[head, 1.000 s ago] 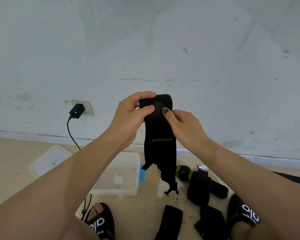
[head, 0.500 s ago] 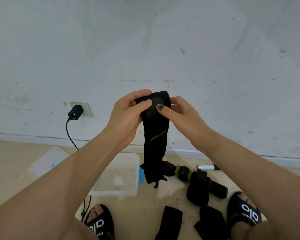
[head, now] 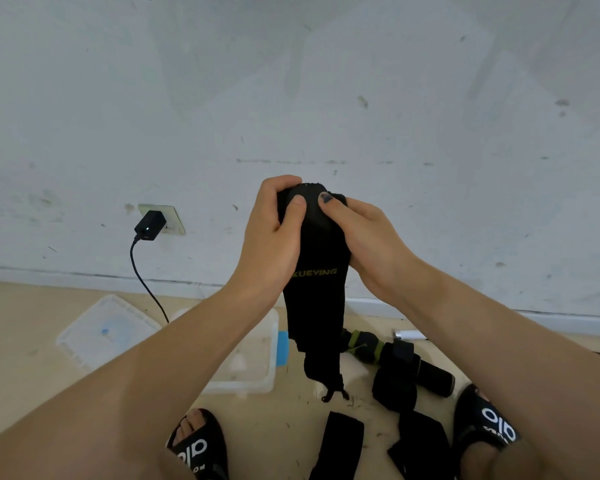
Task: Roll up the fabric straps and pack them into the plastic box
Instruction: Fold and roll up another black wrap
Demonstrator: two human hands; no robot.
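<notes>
While the left hand (head: 271, 233) and right hand (head: 361, 233) clamp the rolled top of the black strap (head: 314, 296), both closed on it with thumbs pressed on its front, its tail hangs below them. Below the left forearm, partly hidden, sits the plastic box (head: 257, 358); loose straps (head: 395, 379) lie below the right hand.

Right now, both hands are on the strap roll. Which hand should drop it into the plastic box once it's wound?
Left, probably. The plastic box sits on the floor under the left forearm, on that side of the strap. The left hand already wraps the roll; the right hand would have to cross over.
</notes>
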